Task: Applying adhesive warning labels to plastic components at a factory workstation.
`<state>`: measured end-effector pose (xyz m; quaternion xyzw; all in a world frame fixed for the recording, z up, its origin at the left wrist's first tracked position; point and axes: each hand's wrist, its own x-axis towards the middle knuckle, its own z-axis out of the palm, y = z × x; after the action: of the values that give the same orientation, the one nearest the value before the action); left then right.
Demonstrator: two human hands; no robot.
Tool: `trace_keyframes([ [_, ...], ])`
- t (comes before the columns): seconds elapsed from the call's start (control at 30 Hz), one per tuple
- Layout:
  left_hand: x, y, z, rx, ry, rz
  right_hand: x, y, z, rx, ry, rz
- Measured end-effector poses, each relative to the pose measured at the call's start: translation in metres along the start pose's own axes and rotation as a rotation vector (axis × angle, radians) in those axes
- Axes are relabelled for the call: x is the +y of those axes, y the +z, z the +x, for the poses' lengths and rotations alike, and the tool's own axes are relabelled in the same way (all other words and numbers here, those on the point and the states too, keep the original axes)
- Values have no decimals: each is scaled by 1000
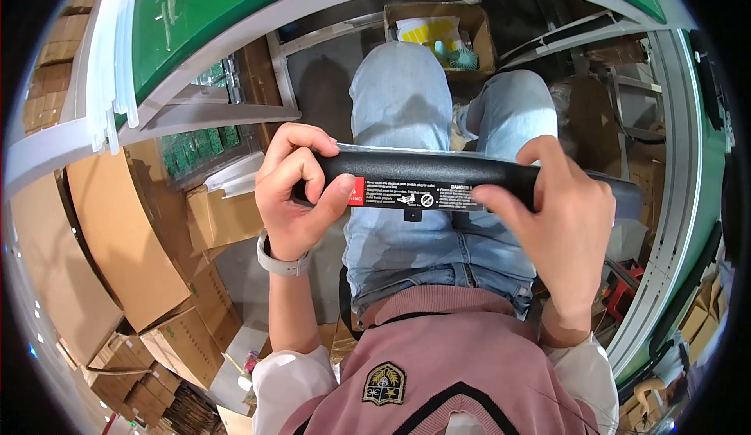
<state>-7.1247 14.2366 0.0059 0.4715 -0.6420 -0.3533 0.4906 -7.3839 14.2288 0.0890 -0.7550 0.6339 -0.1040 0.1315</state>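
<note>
A long black plastic bar-shaped housing (pixel 422 167) lies crosswise in front of me, above my lap. A black warning label (pixel 461 198) with a red patch and small pictograms runs along its near edge. My left hand (pixel 296 188), a grey watch band on its wrist, closes round the left end with the thumb by the red patch. Toward the right part, my right hand (pixel 569 220) grips it, thumb in front at the label's end and fingers over the top. A small dark tab (pixel 412 215) hangs below the middle. The housing's back side is hidden.
Green-topped benches with white frames (pixel 227 16) curve round the far and right sides. An open carton (pixel 479 20) holding a small green fan-like item stands beyond my knees. Green circuit boards (pixel 195 147) sit at left, with cardboard boxes (pixel 125 239) stacked farther out.
</note>
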Motion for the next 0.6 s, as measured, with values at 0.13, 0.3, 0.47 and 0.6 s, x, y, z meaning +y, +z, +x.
trace_keyframes([
  [0.13,4,2,5,-11,26,-9,-17,16,-3,97,-412,125],
  [0.3,-2,9,9,7,28,33,1,37,-20,46,-495,-19],
  [0.47,4,-4,12,-120,-61,11,79,-8,-54,150,-305,-183],
  [0.6,-28,-13,6,-308,48,79,130,-62,-103,404,-138,-192],
])
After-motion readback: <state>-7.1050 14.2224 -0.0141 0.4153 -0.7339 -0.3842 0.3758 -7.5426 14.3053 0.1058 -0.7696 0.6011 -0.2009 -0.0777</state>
